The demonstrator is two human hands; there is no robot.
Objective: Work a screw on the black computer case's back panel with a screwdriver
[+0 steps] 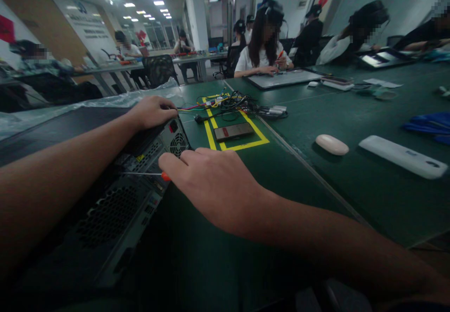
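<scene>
A black computer case (142, 209) stands at the left, its metal rear side with ports, a fan grille (178, 144) and a honeycomb vent turned toward me. My left hand (151, 111) lies over its top rear edge, fingers curled round the corner. In my right hand (218, 185) is a screwdriver (165, 176) with an orange handle, mostly covered by the closed fingers. Its thin shaft points left, level, toward the rear panel. Whether the tip touches a screw is too dark to tell.
Beyond my hands, a phone (235, 132) lies inside yellow tape, beside tangled cables (242, 101). To the right are a pale oval case (332, 144), a long white object (403, 156) and blue cloth-like material (431, 123). Clear plastic sheeting (154, 92) lies behind the case. A person (262, 45) sits across.
</scene>
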